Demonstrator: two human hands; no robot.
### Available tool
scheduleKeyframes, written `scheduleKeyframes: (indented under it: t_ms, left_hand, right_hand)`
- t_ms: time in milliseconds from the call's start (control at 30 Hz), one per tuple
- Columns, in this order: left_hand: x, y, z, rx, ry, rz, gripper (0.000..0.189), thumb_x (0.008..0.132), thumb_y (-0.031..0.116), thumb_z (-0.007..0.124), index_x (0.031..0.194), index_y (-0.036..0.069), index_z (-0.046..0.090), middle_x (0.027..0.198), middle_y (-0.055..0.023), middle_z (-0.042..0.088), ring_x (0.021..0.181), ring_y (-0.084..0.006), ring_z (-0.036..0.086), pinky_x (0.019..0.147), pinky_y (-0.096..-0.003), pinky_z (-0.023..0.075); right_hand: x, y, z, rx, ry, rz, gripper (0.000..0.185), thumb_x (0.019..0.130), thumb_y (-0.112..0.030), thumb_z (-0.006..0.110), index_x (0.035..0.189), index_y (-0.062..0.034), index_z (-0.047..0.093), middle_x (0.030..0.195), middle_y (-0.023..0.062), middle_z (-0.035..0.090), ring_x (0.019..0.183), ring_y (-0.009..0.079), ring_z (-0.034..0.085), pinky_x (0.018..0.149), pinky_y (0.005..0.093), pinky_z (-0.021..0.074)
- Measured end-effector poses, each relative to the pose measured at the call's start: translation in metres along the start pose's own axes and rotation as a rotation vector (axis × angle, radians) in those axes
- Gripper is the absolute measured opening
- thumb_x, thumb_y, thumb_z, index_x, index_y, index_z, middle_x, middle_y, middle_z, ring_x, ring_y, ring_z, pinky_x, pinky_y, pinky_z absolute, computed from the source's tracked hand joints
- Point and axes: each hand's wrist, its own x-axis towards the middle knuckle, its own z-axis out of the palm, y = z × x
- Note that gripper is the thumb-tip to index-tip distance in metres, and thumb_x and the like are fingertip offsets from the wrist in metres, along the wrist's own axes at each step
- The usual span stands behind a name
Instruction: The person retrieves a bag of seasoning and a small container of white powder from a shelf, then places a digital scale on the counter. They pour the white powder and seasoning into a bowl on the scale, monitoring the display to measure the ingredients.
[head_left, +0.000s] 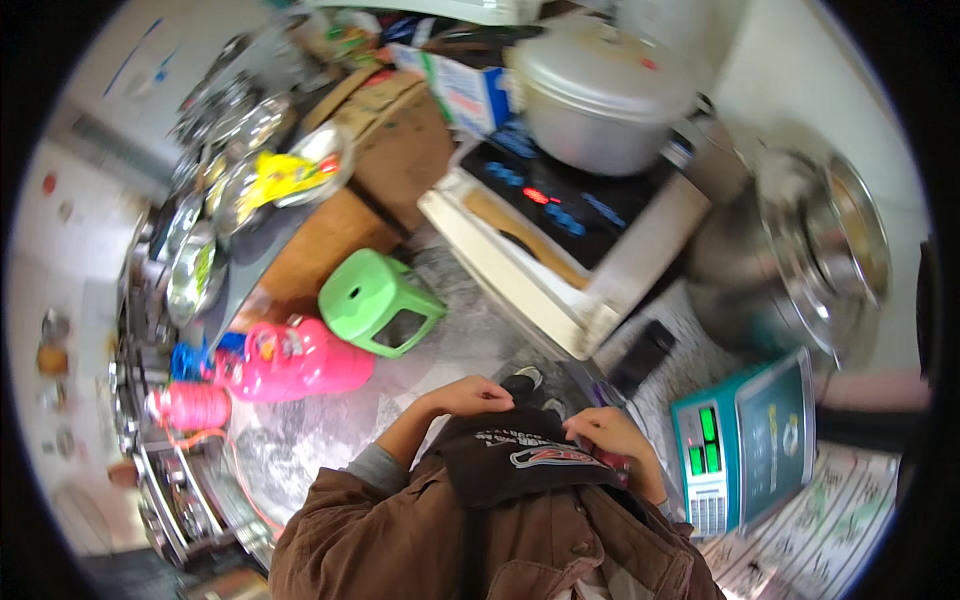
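Note:
A dark apron (495, 457) with a printed logo and writing lies over the front of my brown jacket (405, 525). My left hand (472, 396) is curled at the apron's far edge, its fingertips on the cloth. On the other side my right hand (615, 436) bends its fingers against the same apron. Something red (616, 460) shows beneath that hand, too covered to identify. To the right of my right hand stands a teal digital weighing scale (776, 442) with lit green displays. A black phone (643, 356) rests on the surface beyond this hand.
A lidded metal pot (604, 105) sits on a lit induction cooker (551, 195). Metal bowls (855, 247) are stacked at the right. On the floor are a green plastic stool (367, 292) and pink gas cylinders (300, 364). A counter (262, 247) holding metal bowls runs along the left.

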Motion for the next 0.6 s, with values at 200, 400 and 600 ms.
scheduleKeyframes:
  t_ms: [200,400,600]
  left_hand:
    - [-0.067,-0.065,-0.073,-0.455,0.775,-0.052,0.029,0.085,0.029,0.056,0.097,0.004,0.062,0.091,-0.0015,0.062,0.083,-0.0092,0.055,0.074,-0.0237,0.0419]
    - [-0.097,-0.127,-0.212,-0.944,1.085,0.023,0.037,0.084,0.03,0.055,0.107,0.001,0.054,0.101,-0.0072,0.058,0.089,-0.0139,0.056,0.075,-0.0251,0.043]
    - [-0.094,-0.162,-0.416,-1.143,1.274,0.134,0.05,0.08,0.032,0.06,0.116,0.0,0.045,0.11,-0.0118,0.052,0.099,-0.0209,0.054,0.081,-0.0327,0.0433]
  right_hand:
    - [0.108,-0.068,0.018,0.062,0.043,-0.197,0.023,0.085,-0.021,0.057,0.094,-0.0004,0.06,0.081,0.0038,0.062,0.075,0.0085,0.056,0.067,0.0222,0.0436]
    - [0.239,-0.157,0.032,0.014,0.008,-0.119,0.022,0.084,-0.018,0.057,0.097,-0.0004,0.059,0.09,0.0039,0.062,0.082,0.0095,0.055,0.074,0.0232,0.0437]
    - [0.454,-0.269,0.068,0.075,0.196,-0.306,0.023,0.084,-0.022,0.058,0.095,-0.0013,0.06,0.084,0.0011,0.06,0.079,0.0087,0.054,0.072,0.0228,0.0429]
